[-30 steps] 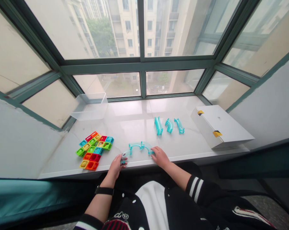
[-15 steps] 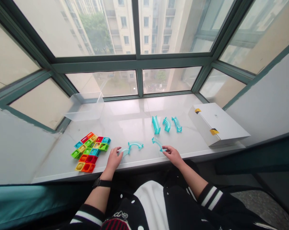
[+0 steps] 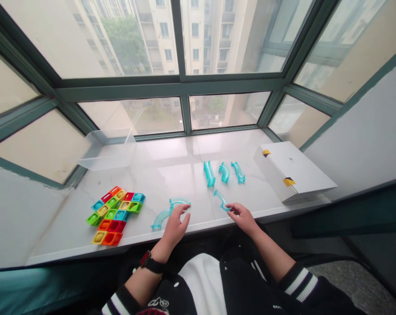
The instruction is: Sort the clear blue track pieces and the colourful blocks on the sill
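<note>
Two curved translucent blue track pieces [image 3: 161,217] lie joined on the white sill. Over the right one of them reaches my left hand [image 3: 176,223], its fingers apart and partly covering that piece; whether they touch it I cannot tell. Between the thumb and fingers of my right hand [image 3: 242,217] is the near end of another curved track piece [image 3: 220,199], which slants away to the upper left. Farther back stand a stack of straight track pieces [image 3: 209,174], a stack of curved track pieces [image 3: 224,173] and more straight track pieces [image 3: 238,172].
Several colourful square plastic pieces [image 3: 112,214] lie together at the left. Behind them a clear plastic bin [image 3: 109,151] stands by the window. A white box [image 3: 293,168] with yellow-and-black tabs is at the right. The sill's front edge [image 3: 198,229] runs close to me.
My left hand has moved right, from the left joined track piece to over the right one. My right hand still holds its track piece, now a little farther right in view.
</note>
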Motion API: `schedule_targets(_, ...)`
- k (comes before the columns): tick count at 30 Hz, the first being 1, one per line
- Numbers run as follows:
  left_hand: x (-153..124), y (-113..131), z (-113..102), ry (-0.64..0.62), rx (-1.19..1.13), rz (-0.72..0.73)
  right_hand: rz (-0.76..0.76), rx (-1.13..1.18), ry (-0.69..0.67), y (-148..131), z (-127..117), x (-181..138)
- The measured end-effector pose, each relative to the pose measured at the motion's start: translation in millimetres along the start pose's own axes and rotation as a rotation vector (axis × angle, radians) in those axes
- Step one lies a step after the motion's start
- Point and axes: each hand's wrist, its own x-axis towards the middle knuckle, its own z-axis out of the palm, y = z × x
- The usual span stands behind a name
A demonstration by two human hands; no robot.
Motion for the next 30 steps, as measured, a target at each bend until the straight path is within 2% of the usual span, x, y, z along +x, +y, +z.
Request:
schedule_targets(3, 7.8, 28.4, 33.5, -0.160, -0.166, 0.034, -0.061, -0.037, 0.057, -15.1, -13.3, 2.3)
schedule_targets(7, 31.7, 57.6, 68.1, -0.311, -0.252, 0.111, -0.139, -0.113, 0.151, -33.0, -34.9, 14.5)
schedule_targets(11, 67.4, 74.5, 96.7, -0.359, -0.252, 0.194, -0.174, -0.240, 0.196, -41.5, -50.8, 40.1)
schedule_targets(14, 93.3, 76.9, 116.2, -0.368, -0.272, 0.201, -0.185, -0.315, 0.208, -41.2, -55.3, 65.0)
schedule_targets(18, 115.5, 70.5, 133.2, -0.343, -0.266, 0.114, -0.219, -0.392, 0.222, -32.5, -53.7, 99.2)
schedule_targets(21, 115.1, 61.5, 135.1, -0.343, -0.233, 0.096, -0.250, -0.439, 0.238, -22.2, -49.7, 121.7)
schedule_targets(25, 89.6, 36.7, 126.4, -0.396, -0.065, 0.152, -0.242, -0.474, 0.242, -8.9, -44.0, 143.4)
schedule_targets(30, 55.4, -7.3, 114.8, -0.354, 0.232, 0.368, -0.231, -0.490, 0.217, 1.8, -38.5, 155.8)
